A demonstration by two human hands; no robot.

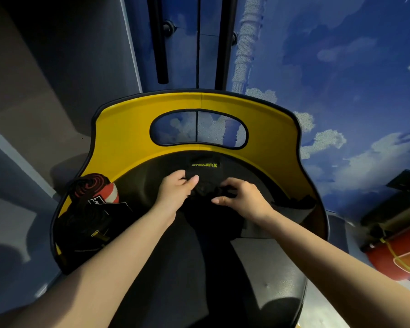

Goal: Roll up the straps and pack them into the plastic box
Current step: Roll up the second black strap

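A black strap (pixel 205 178) with a yellow-green label lies on the dark seat of a yellow-backed chair (pixel 128 129). My left hand (pixel 175 189) pinches the strap's left edge. My right hand (pixel 240 197) grips its bunched part on the right. The strap's loose end hangs dark toward me between my forearms. At the seat's left side sits a rolled red-and-black strap (pixel 94 188), and below it lies a pile of black straps (pixel 85 228). No plastic box is in view.
The chair's yellow backrest curves around the seat and has an oval cutout. A blue wall with painted clouds (pixel 341 67) stands behind. A red cylinder with a yellow cord (pixel 398 259) lies at the right. Dark fabric (pixel 298 202) rests on the seat's right side.
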